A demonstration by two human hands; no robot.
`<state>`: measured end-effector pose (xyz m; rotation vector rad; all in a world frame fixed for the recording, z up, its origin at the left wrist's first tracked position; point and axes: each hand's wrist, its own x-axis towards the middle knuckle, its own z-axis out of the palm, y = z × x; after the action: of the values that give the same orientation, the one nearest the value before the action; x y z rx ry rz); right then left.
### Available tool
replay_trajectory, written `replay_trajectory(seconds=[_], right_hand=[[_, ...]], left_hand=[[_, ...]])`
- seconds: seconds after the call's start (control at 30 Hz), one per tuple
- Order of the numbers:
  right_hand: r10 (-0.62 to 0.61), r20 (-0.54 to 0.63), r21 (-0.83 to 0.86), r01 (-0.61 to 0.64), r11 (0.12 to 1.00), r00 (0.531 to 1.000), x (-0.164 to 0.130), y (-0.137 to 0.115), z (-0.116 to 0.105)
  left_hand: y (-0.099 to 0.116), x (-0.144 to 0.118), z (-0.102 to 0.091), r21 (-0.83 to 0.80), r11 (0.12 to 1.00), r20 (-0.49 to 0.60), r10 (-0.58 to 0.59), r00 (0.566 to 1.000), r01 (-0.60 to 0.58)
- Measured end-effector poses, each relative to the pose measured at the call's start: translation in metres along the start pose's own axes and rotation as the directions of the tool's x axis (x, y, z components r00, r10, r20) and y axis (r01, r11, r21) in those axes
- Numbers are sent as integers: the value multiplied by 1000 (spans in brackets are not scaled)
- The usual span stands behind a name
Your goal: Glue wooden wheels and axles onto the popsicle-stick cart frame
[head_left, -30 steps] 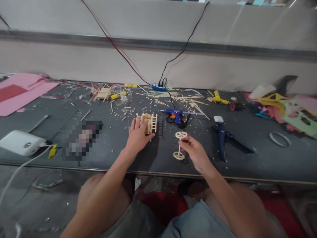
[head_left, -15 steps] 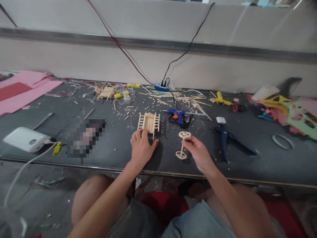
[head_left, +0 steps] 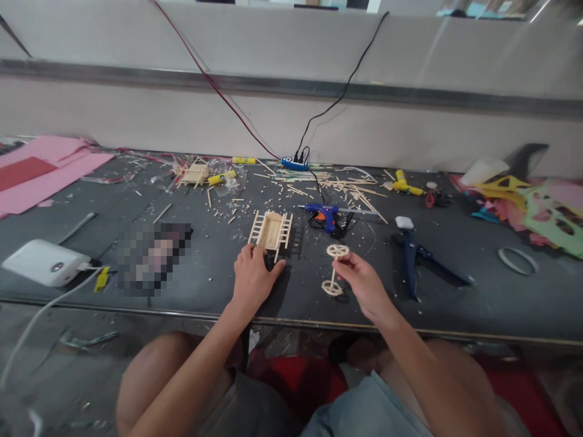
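Observation:
A small cart body built of thin wooden sticks (head_left: 272,227), with ladder-like sides, sits open side up on the dark table (head_left: 455,303). My left hand (head_left: 252,277) grips its near end with the fingertips and the thumb. Just to the right, my right hand (head_left: 364,284) pinches a stick axle with two small wooden wheels (head_left: 337,250). The axle stands nearly upright, with its lower wheel resting on the table. The two hands are about a hand's width apart.
A blue glue gun (head_left: 324,213) lies behind the cart, corded to a power strip (head_left: 294,162). Blue cutters (head_left: 411,255) lie to the right. Loose sticks (head_left: 346,184), a white power bank (head_left: 43,262), pink sheets (head_left: 40,170) and coloured foam shapes (head_left: 537,200) surround them.
My left hand slid back from on top of the cart to its near end, and the cart now lies open side up. The wheel axle barely moved.

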<state>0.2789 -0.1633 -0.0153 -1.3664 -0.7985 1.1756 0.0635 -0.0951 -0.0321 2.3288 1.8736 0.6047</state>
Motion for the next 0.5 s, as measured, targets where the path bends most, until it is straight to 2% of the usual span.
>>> replay_trajectory(seconds=[0.13, 0.27, 0.4, 0.5], right_hand=[[7, -6, 2, -7, 1000, 1000, 0, -1, 0], [1, -7, 1, -1, 1000, 1000, -1, -4, 1], [3, -5, 2, -3, 1000, 1000, -2, -7, 2], [-3, -6, -13, 3, 1000, 1000, -2, -8, 2]], left_hand=[[0, 2, -1, 36, 999, 13, -41, 999, 41], [-5, 3, -3, 39, 999, 3, -37, 999, 37], [-11, 5, -4, 31, 999, 36, -21, 999, 20], [-12, 8, -2, 27, 1000, 11, -3, 1000, 2]])
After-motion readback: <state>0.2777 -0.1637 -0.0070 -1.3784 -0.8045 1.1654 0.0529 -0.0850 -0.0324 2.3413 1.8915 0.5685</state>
